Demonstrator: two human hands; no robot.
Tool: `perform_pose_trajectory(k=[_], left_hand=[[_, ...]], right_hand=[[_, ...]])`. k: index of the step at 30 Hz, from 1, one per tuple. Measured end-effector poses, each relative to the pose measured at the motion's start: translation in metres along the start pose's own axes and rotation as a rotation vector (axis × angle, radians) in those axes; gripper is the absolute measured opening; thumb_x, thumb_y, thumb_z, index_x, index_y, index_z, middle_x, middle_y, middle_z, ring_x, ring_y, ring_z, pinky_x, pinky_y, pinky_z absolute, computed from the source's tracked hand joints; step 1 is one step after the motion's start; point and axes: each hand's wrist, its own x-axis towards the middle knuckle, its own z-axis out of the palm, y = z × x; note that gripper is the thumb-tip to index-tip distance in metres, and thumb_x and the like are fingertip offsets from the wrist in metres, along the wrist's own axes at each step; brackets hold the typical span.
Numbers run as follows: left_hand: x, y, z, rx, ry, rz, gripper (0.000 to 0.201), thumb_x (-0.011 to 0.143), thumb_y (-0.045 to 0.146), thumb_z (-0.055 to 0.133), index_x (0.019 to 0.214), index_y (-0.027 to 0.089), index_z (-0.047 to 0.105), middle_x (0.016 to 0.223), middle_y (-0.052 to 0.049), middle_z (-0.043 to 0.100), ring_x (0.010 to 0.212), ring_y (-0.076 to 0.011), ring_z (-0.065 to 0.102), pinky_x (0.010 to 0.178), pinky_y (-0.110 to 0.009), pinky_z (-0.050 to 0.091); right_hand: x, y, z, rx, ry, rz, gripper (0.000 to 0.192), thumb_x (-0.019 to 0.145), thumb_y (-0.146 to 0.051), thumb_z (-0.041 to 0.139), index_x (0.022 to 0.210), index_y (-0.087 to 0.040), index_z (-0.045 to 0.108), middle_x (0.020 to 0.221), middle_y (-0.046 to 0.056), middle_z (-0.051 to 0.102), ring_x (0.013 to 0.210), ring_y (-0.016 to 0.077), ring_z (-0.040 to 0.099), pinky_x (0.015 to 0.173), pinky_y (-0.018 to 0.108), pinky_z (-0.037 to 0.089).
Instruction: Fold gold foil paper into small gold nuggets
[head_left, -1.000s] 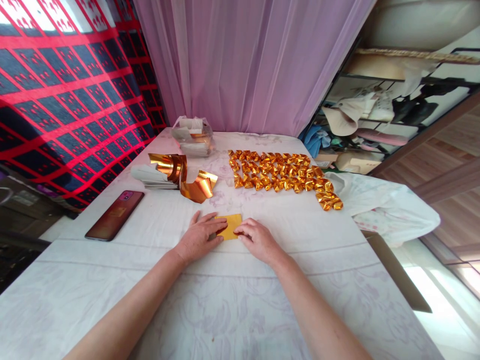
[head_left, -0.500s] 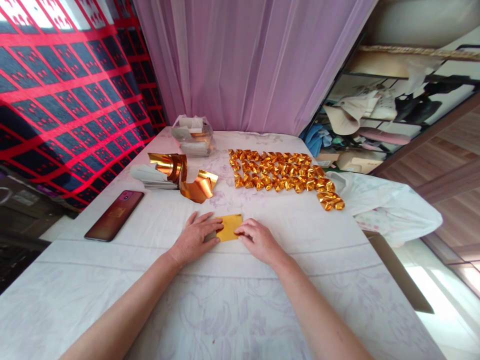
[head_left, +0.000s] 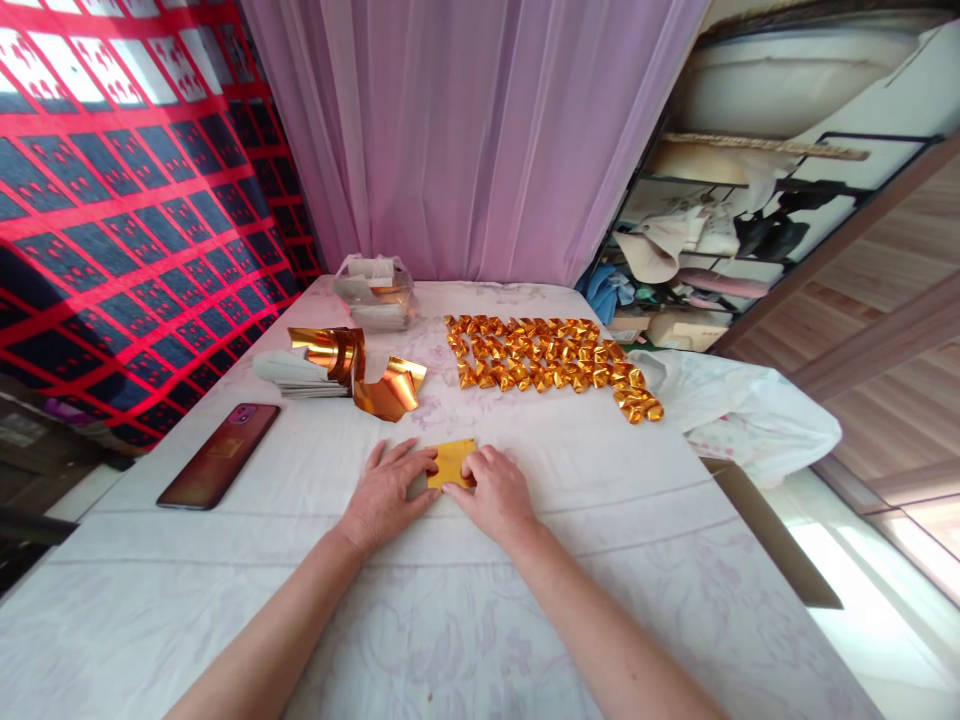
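A small folded sheet of gold foil paper (head_left: 452,462) lies flat on the table between my hands. At its left edge my left hand (head_left: 384,494) holds it with forefinger and thumb, while the other fingers stretch out over the cloth. My right hand (head_left: 498,496) grips the right side, its fingers curled and the thumb at the near edge. Beyond the hands sit several rows of folded gold foil pieces (head_left: 525,352). Loose orange-gold foil sheets (head_left: 388,392) curl beside a stack of grey-backed paper (head_left: 296,375).
A phone (head_left: 219,457) rests at the left. A clear plastic bag of paper (head_left: 373,292) stands at the back, before a purple curtain (head_left: 465,140). To the right are a white plastic bag (head_left: 750,405) and a shelf with shoes and hats (head_left: 652,245). A patterned white cloth (head_left: 420,630) covers the table.
My right hand has shifted left, its fingers now further over the gold paper and its thumb at the near edge. The left hand stays at the left edge. The view has shifted slightly.
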Motion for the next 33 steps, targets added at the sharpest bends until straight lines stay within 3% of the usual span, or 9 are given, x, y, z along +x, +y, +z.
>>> perform_pose_trajectory(k=[13,20,26,29,33], left_hand=[[0.003,-0.002,-0.001,0.002,-0.013,-0.020,0.024,0.083,0.031,0.062,0.107,0.030,0.062,0.137,0.001,0.062,0.139,-0.0291,0.043,0.117,-0.059,0.021],[0.007,-0.001,-0.002,0.008,-0.022,-0.045,0.025,0.083,0.034,0.061,0.107,0.030,0.064,0.137,0.000,0.063,0.139,-0.0295,0.043,0.118,-0.058,0.019],[0.009,-0.001,-0.002,0.019,-0.020,-0.036,0.028,0.082,0.036,0.060,0.109,0.030,0.065,0.135,-0.001,0.064,0.139,-0.0304,0.043,0.117,-0.059,0.020],[0.008,-0.001,-0.003,0.032,-0.015,-0.009,0.026,0.083,0.036,0.059,0.107,0.030,0.066,0.134,-0.002,0.064,0.138,-0.0305,0.044,0.115,-0.059,0.023],[0.006,-0.001,-0.004,0.071,0.005,0.027,0.020,0.084,0.034,0.059,0.102,0.031,0.068,0.133,0.000,0.065,0.136,-0.0308,0.047,0.113,-0.061,0.027]], right_hand=[[-0.010,0.026,-0.007,0.103,0.027,0.089,0.007,0.081,-0.021,0.071,0.081,-0.023,0.065,0.089,0.002,0.066,0.085,0.0183,0.063,0.075,0.028,0.044],[-0.014,0.043,-0.002,0.120,0.092,0.083,0.017,0.083,-0.009,0.057,0.085,-0.022,0.068,0.086,0.003,0.067,0.083,0.0170,0.063,0.075,0.027,0.046],[-0.024,0.042,-0.006,0.132,0.087,-0.039,0.030,0.084,-0.010,0.059,0.109,-0.024,0.070,0.108,0.004,0.066,0.097,0.0160,0.063,0.087,0.026,0.050],[-0.025,0.039,-0.015,0.112,0.041,-0.134,0.032,0.084,-0.013,0.064,0.112,-0.026,0.071,0.110,0.004,0.065,0.105,0.0168,0.062,0.094,0.028,0.049],[-0.019,0.041,-0.025,0.060,-0.036,-0.234,0.024,0.088,-0.018,0.065,0.108,-0.026,0.075,0.106,0.004,0.066,0.099,0.0164,0.063,0.088,0.027,0.050]])
